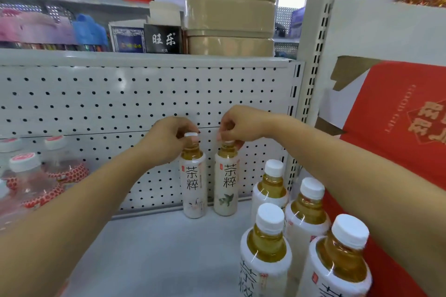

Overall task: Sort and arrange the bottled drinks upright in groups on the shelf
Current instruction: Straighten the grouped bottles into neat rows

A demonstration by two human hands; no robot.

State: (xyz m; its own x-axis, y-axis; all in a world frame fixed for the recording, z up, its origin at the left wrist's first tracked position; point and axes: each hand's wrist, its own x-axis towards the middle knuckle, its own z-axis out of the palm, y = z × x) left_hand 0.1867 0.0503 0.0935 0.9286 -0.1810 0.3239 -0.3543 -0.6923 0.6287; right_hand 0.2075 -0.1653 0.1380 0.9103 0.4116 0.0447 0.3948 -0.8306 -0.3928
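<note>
Marked 茶粹, upright against pegboard [96, 101] on shelf [156, 248]: left tea bottle [194, 185], cap pinched by left hand [169, 137]; right tea bottle [226, 183] beside, cap pinched by right hand [239, 125]; four like bottles [306, 212] at right; water bottles [31, 183] left; black box [163, 40] above marked 旺乐; red carton [398, 128] reading GOOD GIFT

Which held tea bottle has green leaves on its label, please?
The right bottle, in the right hand; the left bottle, in the left hand, shows a pinkish design.
</note>
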